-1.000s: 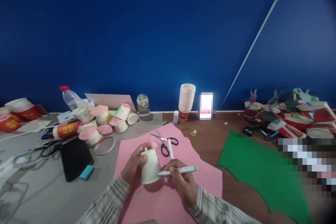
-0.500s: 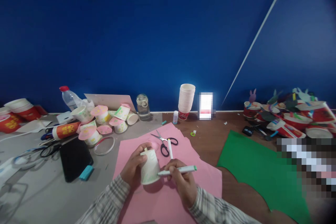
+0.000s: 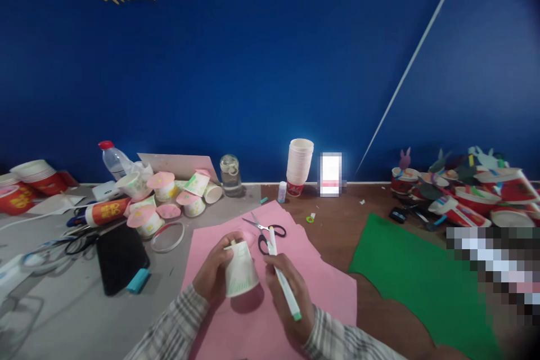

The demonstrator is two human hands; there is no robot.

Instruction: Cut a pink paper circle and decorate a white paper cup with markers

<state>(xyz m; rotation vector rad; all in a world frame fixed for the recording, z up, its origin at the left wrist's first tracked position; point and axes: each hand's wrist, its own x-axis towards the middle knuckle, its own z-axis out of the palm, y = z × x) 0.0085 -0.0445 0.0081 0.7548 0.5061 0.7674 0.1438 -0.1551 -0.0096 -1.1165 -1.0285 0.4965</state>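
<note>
My left hand [image 3: 214,270] is closed on a white paper cup [image 3: 241,278], wide rim downward, with green pen strokes along its lower side. Between the fingers of my right hand [image 3: 289,292] is a white marker [image 3: 287,291]; its green end points down toward me, and its other end is hidden by the fingers. That hand is apart from the cup, to its right. Beyond it, a second white marker [image 3: 272,241] with a yellow end lies across black-handled scissors [image 3: 265,229]. Pink paper [image 3: 329,287] lies under both hands.
Decorated paper cups [image 3: 162,187] and a black tablet-like slab [image 3: 122,261] sit at left. A glass jar [image 3: 230,177], a glue stick [image 3: 282,192] and a cup stack [image 3: 299,163] stand at the back. Green paper [image 3: 405,270] lies right, below crafted red cups [image 3: 476,197].
My right hand has drawn the marker off the cup's side and turned it, so the green end swings from right to down toward me. The cup stays in my left hand, slightly tilted. The view shifted slightly.
</note>
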